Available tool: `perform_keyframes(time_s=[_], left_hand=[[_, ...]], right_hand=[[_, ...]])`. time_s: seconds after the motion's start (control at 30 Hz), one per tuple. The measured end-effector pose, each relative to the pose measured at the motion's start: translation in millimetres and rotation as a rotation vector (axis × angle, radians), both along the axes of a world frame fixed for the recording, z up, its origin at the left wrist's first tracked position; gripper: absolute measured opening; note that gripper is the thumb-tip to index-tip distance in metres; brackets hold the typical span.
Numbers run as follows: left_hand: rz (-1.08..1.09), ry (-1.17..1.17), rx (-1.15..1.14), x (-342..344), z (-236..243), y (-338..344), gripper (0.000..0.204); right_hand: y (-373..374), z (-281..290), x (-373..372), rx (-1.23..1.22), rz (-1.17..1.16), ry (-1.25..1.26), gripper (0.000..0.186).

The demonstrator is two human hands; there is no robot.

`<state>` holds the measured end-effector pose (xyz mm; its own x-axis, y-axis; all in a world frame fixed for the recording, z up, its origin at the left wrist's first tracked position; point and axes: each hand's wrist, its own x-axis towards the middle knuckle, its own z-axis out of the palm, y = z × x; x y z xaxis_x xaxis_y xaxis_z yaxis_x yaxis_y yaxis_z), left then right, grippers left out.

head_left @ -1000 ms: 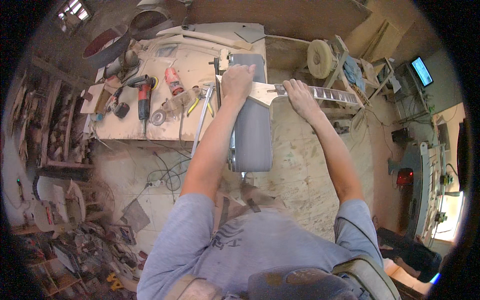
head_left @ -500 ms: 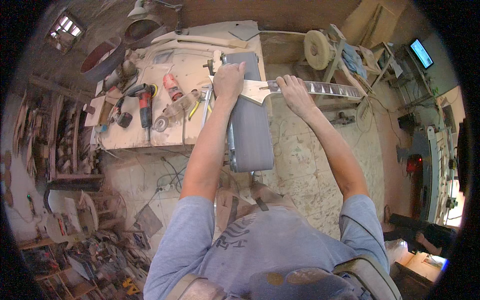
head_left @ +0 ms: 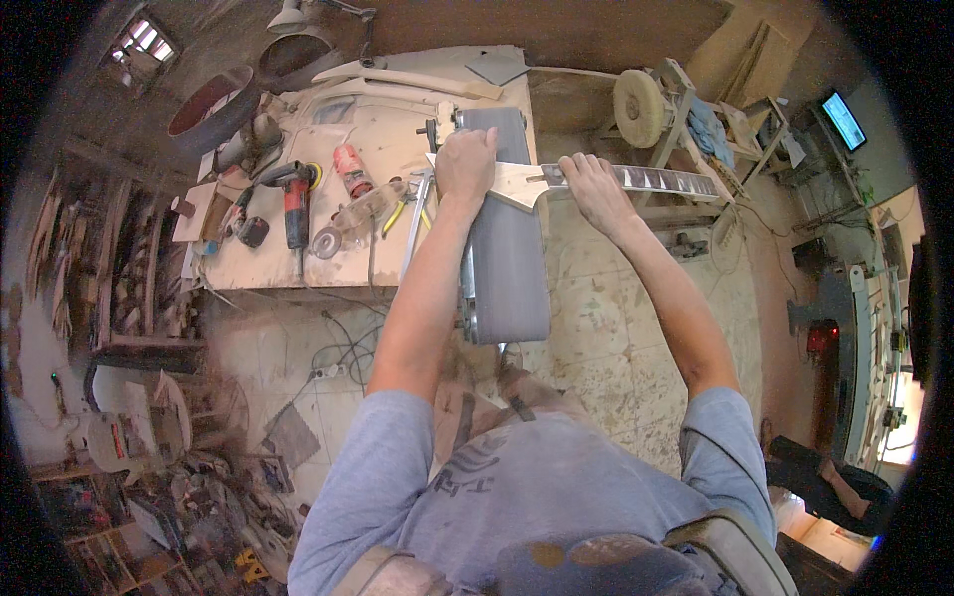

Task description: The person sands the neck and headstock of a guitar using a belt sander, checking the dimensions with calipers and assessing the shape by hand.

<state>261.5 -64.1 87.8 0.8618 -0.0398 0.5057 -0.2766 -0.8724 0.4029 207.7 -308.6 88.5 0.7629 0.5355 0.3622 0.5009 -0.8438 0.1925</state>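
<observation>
A guitar neck (head_left: 651, 179) with a dark inlaid fretboard and a pale wooden headstock lies crosswise, its headstock over the grey belt of a belt sander (head_left: 509, 263). My left hand (head_left: 465, 171) is closed over the headstock and hides part of it, pressing it down on the belt. Beyond the belt's right edge, my right hand (head_left: 594, 189) grips the neck close to the headstock, fingers over the fretboard. The rest of the neck sticks out to the right, off the bench.
On the workbench (head_left: 258, 276) left of the sander lie an angle polisher (head_left: 295, 204), a red power tool (head_left: 351, 171), yellow-handled pliers (head_left: 394, 217) and a cordless drill (head_left: 245, 223). A round buffing wheel (head_left: 639, 107) stands at the far right. Cables (head_left: 343, 348) trail over the floor. Another person's arm (head_left: 845, 489) shows at lower right.
The whole view has shifted slightly, so bench and sander appear a little further right. Both hands keep their grip on the guitar neck, with hardly any movement against the belt.
</observation>
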Motion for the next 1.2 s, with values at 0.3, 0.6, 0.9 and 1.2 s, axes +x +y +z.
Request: perform_keyframes(time_s=[0.3,0.6,0.9,1.2], left_hand=[[-0.038,0.027,0.036,1,3,1,0.047],[-0.082,0.04,0.037,5,4,-12,0.045],[-0.101,0.052,-0.011,6,5,3,0.05],[-0.153,0.054,0.031,11,6,-8,0.046]], right_hand=[[3,-10,-8,0.04,-0.019,-0.06,0.023],[-10,-6,-13,-0.006,-0.052,-0.07,0.027],[5,-10,-16,0.041,-0.064,-0.002,0.035],[-2,-12,-22,-0.032,-0.138,-0.053,0.022]])
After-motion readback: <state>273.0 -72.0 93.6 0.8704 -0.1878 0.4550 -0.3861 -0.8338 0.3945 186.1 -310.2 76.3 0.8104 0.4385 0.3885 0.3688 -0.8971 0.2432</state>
